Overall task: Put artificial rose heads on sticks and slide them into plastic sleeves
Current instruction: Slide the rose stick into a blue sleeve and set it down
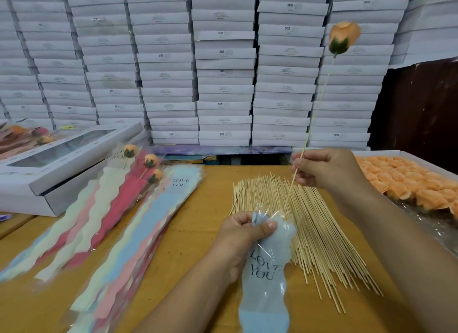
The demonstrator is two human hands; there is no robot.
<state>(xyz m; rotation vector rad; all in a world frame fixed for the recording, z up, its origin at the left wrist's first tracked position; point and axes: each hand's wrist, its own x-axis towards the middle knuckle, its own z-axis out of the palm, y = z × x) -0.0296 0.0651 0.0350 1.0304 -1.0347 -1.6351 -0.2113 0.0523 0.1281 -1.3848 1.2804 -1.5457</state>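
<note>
Dozens of white boxes (223,67) are filling the wall from 10 to 2 o'clock, several showing a small "SGS" mark; the finer print under it is too small to read. Below them, the wooden table (193,208) is carrying the work. At 3 o'clock a tray (386,154) is holding many orange rose heads (409,181), so plenty seems left to do. At 5 o'clock a fanned pile of bare sticks (317,233) is waiting too. At 8 o'clock, stacked empty sleeves (119,233) in pastel colours are lying flat, one reading "LOVE YOU". At 10 o'clock three finished roses (151,160) are lying sleeved on that stack, more sitting blurred at the far left edge.

One blue sleeve (266,270), printed "LOVE YOU", is being gripped near its mouth by the left hand (244,236). The right hand (327,170) is pinching a stick (314,109) already topped with a rose (344,37) at 1 o'clock; its lower tip is meeting the sleeve's mouth, so mounting looks done and sliding in seems to be just starting.
</note>
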